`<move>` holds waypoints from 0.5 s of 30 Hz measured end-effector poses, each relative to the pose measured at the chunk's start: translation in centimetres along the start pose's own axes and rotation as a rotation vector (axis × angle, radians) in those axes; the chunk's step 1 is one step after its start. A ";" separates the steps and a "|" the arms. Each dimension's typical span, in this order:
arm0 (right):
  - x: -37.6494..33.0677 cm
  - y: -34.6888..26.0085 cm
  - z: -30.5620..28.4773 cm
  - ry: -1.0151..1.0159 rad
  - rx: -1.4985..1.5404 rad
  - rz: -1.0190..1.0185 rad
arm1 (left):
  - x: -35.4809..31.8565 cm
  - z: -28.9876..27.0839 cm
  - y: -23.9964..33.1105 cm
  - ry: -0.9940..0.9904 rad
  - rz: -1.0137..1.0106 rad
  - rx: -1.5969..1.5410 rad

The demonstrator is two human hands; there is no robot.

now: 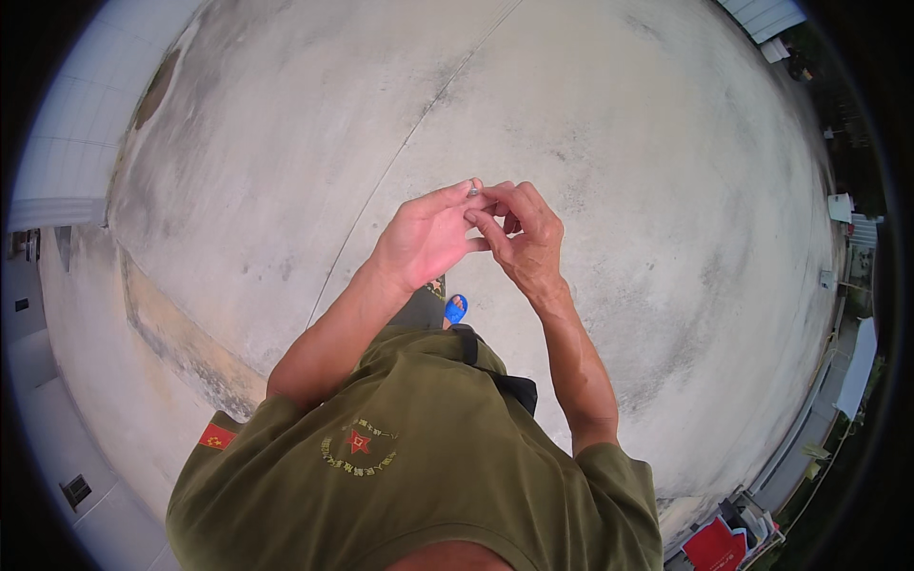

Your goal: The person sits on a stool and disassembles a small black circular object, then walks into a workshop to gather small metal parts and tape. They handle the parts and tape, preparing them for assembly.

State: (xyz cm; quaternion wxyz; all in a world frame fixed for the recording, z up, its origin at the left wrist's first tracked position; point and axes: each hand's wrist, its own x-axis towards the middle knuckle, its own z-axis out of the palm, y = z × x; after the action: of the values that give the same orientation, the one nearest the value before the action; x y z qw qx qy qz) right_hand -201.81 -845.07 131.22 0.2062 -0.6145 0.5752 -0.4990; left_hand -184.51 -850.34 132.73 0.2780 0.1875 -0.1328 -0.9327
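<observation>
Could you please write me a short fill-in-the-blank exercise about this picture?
1. The left hand is held with its ____ in view.
2. A small silvery item is at its ____, near the right hand.
3. The star on the olive shirt is ____.
4. The sandal is ____.

Missing words: palm; fingertips; red; blue.
</observation>
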 end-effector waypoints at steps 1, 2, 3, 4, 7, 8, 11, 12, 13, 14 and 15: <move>2.2 1.9 0.4 0.039 -0.053 0.022 | 2.1 -0.6 1.2 0.018 0.026 -0.021; 4.6 3.7 0.7 0.073 -0.099 0.045 | 4.1 -1.3 2.5 0.044 0.054 -0.045; 7.2 5.4 0.7 0.152 -0.079 0.046 | 6.2 -1.9 4.1 0.050 0.084 -0.042; 10.2 7.0 0.2 0.150 -0.033 0.037 | 9.3 -2.2 5.7 0.058 0.134 0.016; 16.8 9.8 -0.8 0.127 0.069 0.013 | 17.0 -2.0 10.6 0.122 0.209 0.161; 19.2 10.4 -1.1 0.134 0.073 0.009 | 19.9 -1.7 12.3 0.124 0.199 0.190; 27.0 12.0 -1.6 0.185 0.038 -0.042 | 27.6 0.7 17.3 0.140 0.172 0.274; 29.5 12.7 -2.0 0.215 0.023 -0.050 | 30.0 1.6 18.9 0.143 0.159 0.306; 32.0 13.2 -2.4 0.245 0.009 -0.059 | 32.3 2.1 20.2 0.127 0.142 0.317; 34.8 14.2 -2.7 0.272 0.001 -0.077 | 34.7 2.5 21.4 0.119 0.147 0.338; 37.4 15.1 -2.9 0.308 -0.001 -0.074 | 37.1 2.8 22.5 0.113 0.154 0.358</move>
State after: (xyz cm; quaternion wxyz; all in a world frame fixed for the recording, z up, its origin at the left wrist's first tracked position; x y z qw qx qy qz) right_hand -217.86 -882.13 134.02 0.0967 -0.5515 0.5775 -0.5941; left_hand -203.94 -889.25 132.94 0.3177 0.2751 -0.2947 -0.8582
